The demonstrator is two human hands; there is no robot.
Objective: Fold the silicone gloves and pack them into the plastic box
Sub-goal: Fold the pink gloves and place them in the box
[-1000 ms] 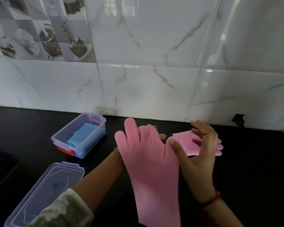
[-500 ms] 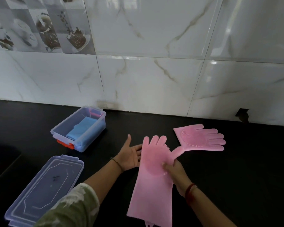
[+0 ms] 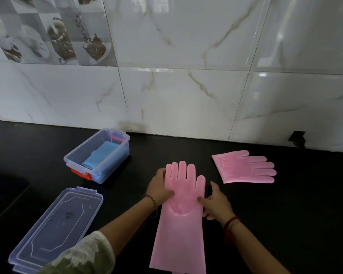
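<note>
no readable text, labels or numbers anywhere, dark mark on lid (image 3: 69,214) illegible

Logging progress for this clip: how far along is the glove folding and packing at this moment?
Done: something blue folded already lies in the open box; whether it is a glove I cannot tell. In hand: the left hand and right hand press one pink glove flat on the counter, still unfolded. Left: fold it, pack it and the second pink glove lying to the right. The lid lies apart.

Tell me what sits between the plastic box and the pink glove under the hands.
Nothing but bare black countertop between the plastic box and the flat pink glove, apart from the left hand at its edge, in the head view.
</note>
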